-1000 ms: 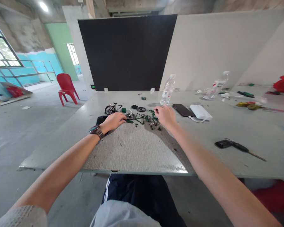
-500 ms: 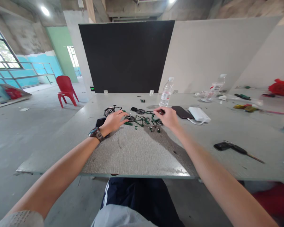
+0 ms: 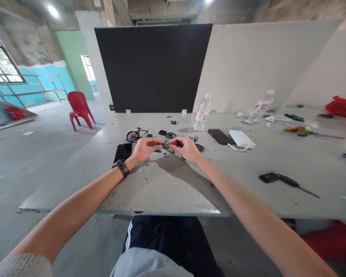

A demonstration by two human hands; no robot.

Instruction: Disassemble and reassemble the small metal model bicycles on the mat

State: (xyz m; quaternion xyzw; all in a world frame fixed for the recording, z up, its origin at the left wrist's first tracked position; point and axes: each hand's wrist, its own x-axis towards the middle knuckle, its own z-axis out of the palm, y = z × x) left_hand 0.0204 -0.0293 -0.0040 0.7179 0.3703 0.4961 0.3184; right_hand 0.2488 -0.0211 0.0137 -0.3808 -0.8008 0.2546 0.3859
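My left hand (image 3: 145, 149) is closed in a pinch at the upper part of a small green model bicycle frame (image 3: 169, 151). Facing it, my right hand (image 3: 188, 149) is also pinched, its fingertips close to the frame; a small dark piece shows between them, too small to name. A black model bicycle (image 3: 135, 135) stands beyond my left hand. Behind the fingertips lie a loose spoked wheel (image 3: 170, 135) and a small black block (image 3: 162, 132). Another wheel (image 3: 200, 147) rests right of my right hand, which partly hides other small parts.
A black phone (image 3: 122, 151) lies by my left wrist. To the right are a water bottle (image 3: 201, 114), a dark flat case (image 3: 220, 136), a white power bank (image 3: 242, 139) and a screwdriver (image 3: 294, 182) beside a car key (image 3: 269, 177). A black panel (image 3: 155, 69) stands behind the table.
My right hand has moved left and my left hand slightly right, so their fingertips now nearly meet over the green frame. My left hand has closed into a pinch.
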